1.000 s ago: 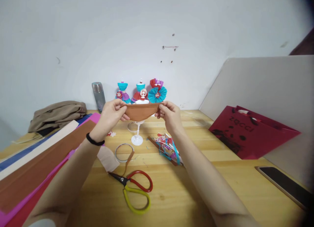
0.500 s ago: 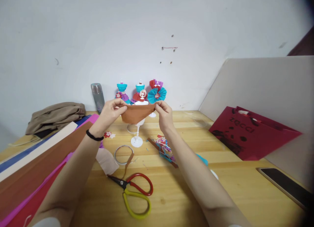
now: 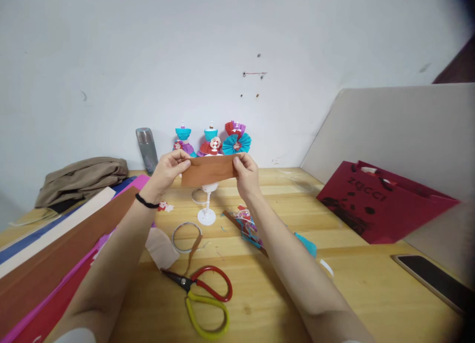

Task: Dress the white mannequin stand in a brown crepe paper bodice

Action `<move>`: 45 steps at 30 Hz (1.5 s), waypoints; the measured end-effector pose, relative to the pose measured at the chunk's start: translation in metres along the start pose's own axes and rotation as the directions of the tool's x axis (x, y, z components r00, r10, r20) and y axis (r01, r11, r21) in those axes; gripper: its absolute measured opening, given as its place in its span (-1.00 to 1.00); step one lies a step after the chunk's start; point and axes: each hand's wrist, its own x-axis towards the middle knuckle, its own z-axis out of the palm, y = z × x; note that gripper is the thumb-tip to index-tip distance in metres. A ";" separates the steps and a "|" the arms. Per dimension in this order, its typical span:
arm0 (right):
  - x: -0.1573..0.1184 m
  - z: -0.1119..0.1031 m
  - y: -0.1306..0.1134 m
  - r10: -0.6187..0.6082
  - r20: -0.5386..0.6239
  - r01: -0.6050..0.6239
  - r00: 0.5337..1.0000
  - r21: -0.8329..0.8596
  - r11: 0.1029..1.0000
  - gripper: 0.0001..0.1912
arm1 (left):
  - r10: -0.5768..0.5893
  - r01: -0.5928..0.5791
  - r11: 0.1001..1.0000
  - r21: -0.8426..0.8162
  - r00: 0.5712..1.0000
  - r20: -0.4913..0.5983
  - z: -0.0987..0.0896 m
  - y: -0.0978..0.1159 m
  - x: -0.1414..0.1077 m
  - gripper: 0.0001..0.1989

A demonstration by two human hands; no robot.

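Stretched between my hands is a strip of brown crepe paper (image 3: 210,171), held up by its two ends. Thumb and fingers of my left hand (image 3: 166,172) pinch its left end; those of my right hand (image 3: 247,173) pinch its right end. Right behind the strip stands a small white mannequin on a stand (image 3: 207,216), its torso mostly hidden. Farther back, by the wall, are several small mannequins in paper dresses, including one with a blue paper fan (image 3: 236,143). Scissors (image 3: 196,283) with a red and a yellow handle lie open on the table below my hands.
Long paper sheets (image 3: 70,224) lie at the left, near a folded brown cloth (image 3: 83,177) and a flask (image 3: 147,150). Tape rings (image 3: 186,224) and a scrap pile (image 3: 249,224) lie mid-table. A red paper bag (image 3: 371,199) and a phone (image 3: 426,273) are at the right.
The brown paper strip, sagging to a pointed shape before, now hangs flatter as a rectangle between my hands. Both hands keep their pinch, and the view has shifted slightly.
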 end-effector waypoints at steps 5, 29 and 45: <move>0.000 -0.009 -0.007 -0.023 0.001 0.023 1.000 -0.028 0.999 -0.74 | -0.019 0.014 0.998 0.068 0.998 0.066 -0.009 0.006 -0.001 -0.74; -0.009 -0.014 -0.038 0.160 0.191 -0.179 0.969 0.087 0.980 -0.80 | -0.331 0.329 0.936 -0.124 0.944 0.007 0.002 0.061 -0.025 -0.76; -0.019 -0.010 -0.019 0.382 0.400 -0.290 0.833 -0.271 0.918 -0.60 | 0.008 0.067 0.970 0.232 0.952 -0.305 -0.013 0.087 -0.031 -0.97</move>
